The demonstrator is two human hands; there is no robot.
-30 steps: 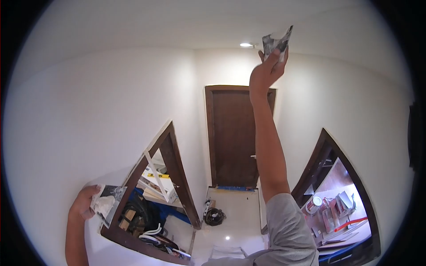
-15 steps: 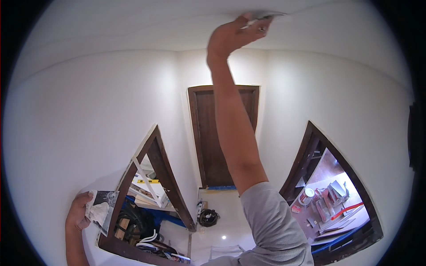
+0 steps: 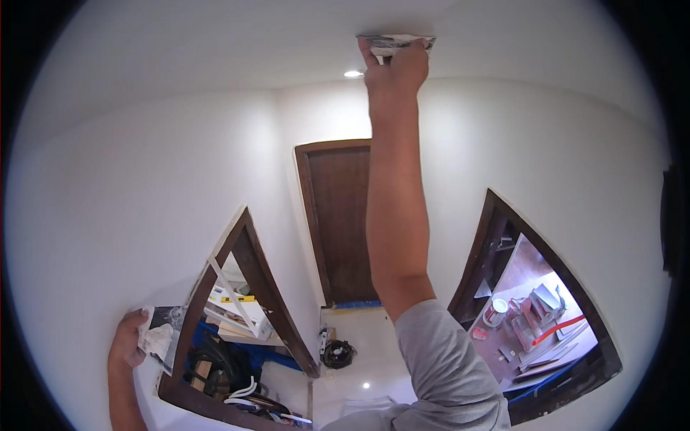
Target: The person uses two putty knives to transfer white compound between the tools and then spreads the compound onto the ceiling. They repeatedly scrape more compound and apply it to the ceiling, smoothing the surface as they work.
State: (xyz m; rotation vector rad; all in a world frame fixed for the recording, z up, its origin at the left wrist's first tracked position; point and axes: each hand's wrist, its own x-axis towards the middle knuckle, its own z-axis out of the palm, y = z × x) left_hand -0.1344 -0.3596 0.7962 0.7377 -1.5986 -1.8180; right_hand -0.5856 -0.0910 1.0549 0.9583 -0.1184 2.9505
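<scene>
Stretched overhead, my right hand (image 3: pixel 397 70) grips a wide putty knife (image 3: pixel 394 40), its thumb and fingers spread along the blade. The blade, smeared with white filler, is at the white ceiling (image 3: pixel 237 47); its long edge runs across the view. Low on the left, my left hand (image 3: pixel 129 341) is closed on the edge of a dark flat plate (image 3: pixel 172 317). A lump of white putty (image 3: pixel 157 340) sits on that plate, close to the left door frame.
A lit downlight (image 3: pixel 353 73) is set in the ceiling. Ahead stands a brown door (image 3: pixel 338 223). Door frames open on both sides; boards and a yellow level (image 3: pixel 241 299) lie through the left one, a white bucket (image 3: pixel 496 312) through the right. A coiled black cable (image 3: pixel 338 353) lies on the floor.
My right hand has turned at the wrist, and the putty knife has shifted left along the ceiling. The downlight has come into view. My left hand keeps its hold on the plate.
</scene>
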